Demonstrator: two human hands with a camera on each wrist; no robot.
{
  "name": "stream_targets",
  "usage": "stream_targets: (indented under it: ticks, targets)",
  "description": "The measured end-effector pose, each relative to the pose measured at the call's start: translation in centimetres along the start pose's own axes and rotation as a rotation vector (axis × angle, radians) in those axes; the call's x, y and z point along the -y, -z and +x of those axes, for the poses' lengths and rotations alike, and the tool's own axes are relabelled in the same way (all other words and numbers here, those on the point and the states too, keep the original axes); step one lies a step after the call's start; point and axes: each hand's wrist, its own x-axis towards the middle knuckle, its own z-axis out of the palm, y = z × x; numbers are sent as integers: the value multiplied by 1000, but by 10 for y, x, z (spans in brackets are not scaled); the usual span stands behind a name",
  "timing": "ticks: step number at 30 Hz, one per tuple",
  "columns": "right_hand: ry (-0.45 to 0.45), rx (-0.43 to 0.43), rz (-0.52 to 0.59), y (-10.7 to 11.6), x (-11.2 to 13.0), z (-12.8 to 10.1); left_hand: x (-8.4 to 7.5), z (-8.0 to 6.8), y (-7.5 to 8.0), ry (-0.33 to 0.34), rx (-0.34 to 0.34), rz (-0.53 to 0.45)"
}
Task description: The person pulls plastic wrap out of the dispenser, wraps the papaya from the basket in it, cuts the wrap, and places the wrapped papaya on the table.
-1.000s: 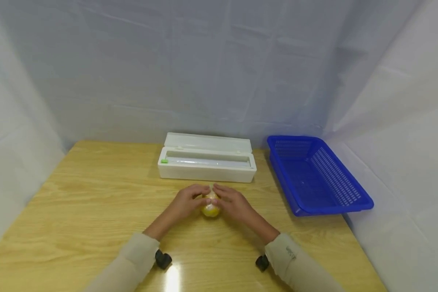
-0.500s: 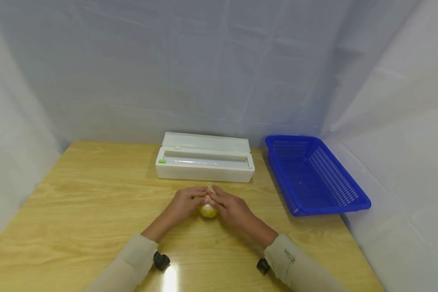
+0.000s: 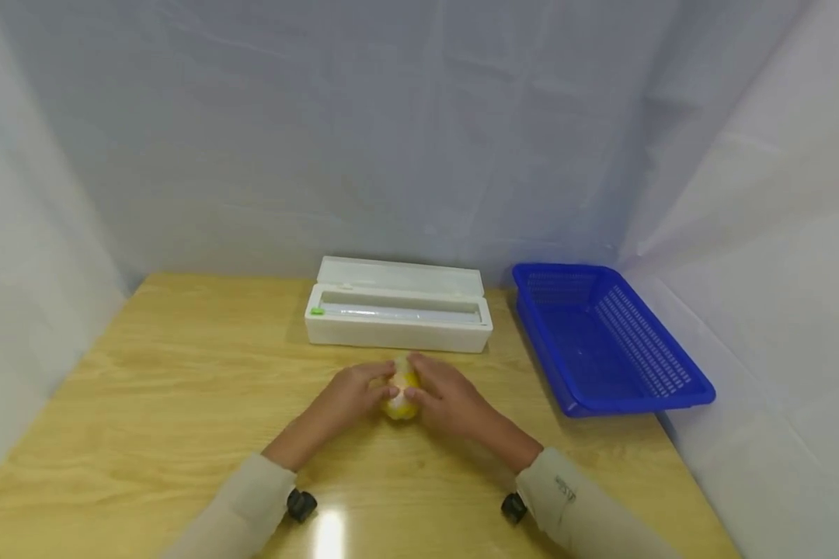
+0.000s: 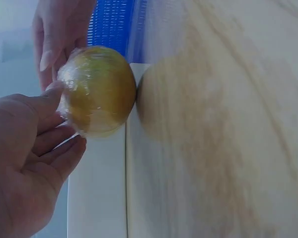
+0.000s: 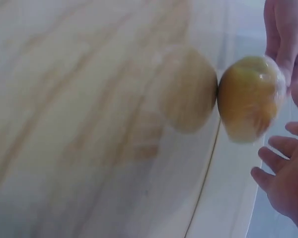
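A round yellow fruit [image 3: 402, 407] in clear cling film stands on the wooden table [image 3: 182, 435], in front of the white box. Film bunches on its upper side, in glossy creases in the left wrist view. My left hand [image 3: 353, 394] holds it from the left, thumb on the film and fingers [image 4: 64, 148] curved below the thumb. From the right my right hand [image 3: 454, 396] cups it, thumb in front and fingertips at the top near the left ones. In the right wrist view the wrapped fruit [image 5: 248, 99] shows its bare-looking yellow side, with the right fingers [image 5: 273, 161] spread beside it.
Behind the hands lies a long white cling film dispenser [image 3: 398, 335], lid up, with a film roll and a green slider [image 3: 318, 311]. A blue plastic basket [image 3: 566, 380] stands at the right edge. White sheets [image 3: 405, 140] hang around the table.
Fingertips of both hands, which met over the top of the fruit half a second ago, have parted slightly to its two sides. The fruit's yellow surface shows more between them.
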Motion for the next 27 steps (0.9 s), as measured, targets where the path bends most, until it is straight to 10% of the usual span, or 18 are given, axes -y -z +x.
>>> stream_targets:
  ticks: [9,16,27]
  targets:
    - [-134,162,254,1,-22,3,0,-6,18,164,102,-34]
    - [-91,219,220,-8,-26,7,11,-10,31,81,137,-61]
    - [-65,169,210,-16,-19,16,14,-6,29,175,83,-180]
